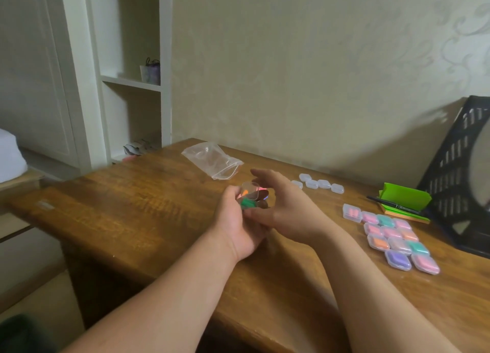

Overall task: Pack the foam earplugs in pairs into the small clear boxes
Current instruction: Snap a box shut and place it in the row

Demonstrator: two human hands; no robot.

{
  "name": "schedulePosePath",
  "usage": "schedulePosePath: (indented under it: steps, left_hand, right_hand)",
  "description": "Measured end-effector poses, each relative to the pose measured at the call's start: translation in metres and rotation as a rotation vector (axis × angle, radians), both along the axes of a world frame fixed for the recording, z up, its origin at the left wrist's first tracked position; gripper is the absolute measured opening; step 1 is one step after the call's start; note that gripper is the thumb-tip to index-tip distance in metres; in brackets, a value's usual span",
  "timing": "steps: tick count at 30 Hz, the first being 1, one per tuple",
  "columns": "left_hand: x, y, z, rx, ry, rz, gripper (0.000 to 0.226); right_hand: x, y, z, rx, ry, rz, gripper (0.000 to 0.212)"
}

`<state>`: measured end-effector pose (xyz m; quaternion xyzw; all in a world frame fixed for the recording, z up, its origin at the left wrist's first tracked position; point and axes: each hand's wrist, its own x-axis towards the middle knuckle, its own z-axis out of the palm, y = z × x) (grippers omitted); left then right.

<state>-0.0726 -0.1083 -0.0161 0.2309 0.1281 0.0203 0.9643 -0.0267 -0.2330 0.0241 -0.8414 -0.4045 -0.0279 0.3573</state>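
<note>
The left hand is curled round a small clear plastic box, held up just above the brown wooden desk. The lid looks flipped up, so the box is ready to be filled. I can see an orange foam earplug at the box. Some green foam earplugs sit just under it, against the fingers. The picture is blurry here, so I cannot tell which ones are inside the box and which are only in the hand.

The right hand is just beside the box at 3 o'clock. Its fingers are spread and loose and hold nothing. I think it is there to pick an earplug and push it in, or to press the lid down.

At 11 o'clock lies a clear plastic zip bag, flat and nearly empty. I guess the earplugs came in it.

At 2 o'clock wait about 5 empty small clear boxes, close enough to grab next.

At 4 o'clock the filled clear boxes lie side by side in neat rows, pink, orange, green and purple. They are kept apart from the empty ones so they do not get mixed up.

At 3 o'clock, farther out, a black pen rests on a green paper pad, beside a black plastic rack.
</note>
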Motion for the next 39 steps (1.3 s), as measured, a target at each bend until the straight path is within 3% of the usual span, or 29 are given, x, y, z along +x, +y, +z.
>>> schedulePosePath:
  steps: [5, 9, 17, 28, 32, 39]
  left_hand:
    - [0.0, 0.0, 0.001, -0.001, -0.007, -0.008, 0.061]
    - [-0.005, -0.005, 0.009, 0.053, -0.008, 0.005, 0.049]
    - [-0.012, -0.008, 0.016, 0.087, -0.016, 0.001, 0.054]
    - [-0.01, -0.007, 0.01, 0.189, -0.005, 0.006, 0.057]
    - [-0.003, -0.008, 0.004, 0.308, 0.038, 0.056, 0.038]
    - [0.005, -0.009, 0.0, 0.297, 0.06, 0.089, 0.033]
  right_hand:
    - [-0.002, 0.004, -0.001, 0.018, -0.15, -0.035, 0.05]
    - [-0.002, 0.009, -0.007, -0.046, -0.307, -0.074, 0.025]
    - [0.0, 0.014, -0.013, -0.071, -0.444, -0.138, 0.019]
    - [0.006, 0.012, -0.013, -0.074, -0.485, -0.239, 0.017]
    - [0.014, 0.006, -0.017, -0.059, -0.431, -0.262, 0.015]
    - [0.015, 0.001, -0.017, 0.017, -0.163, -0.184, 0.013]
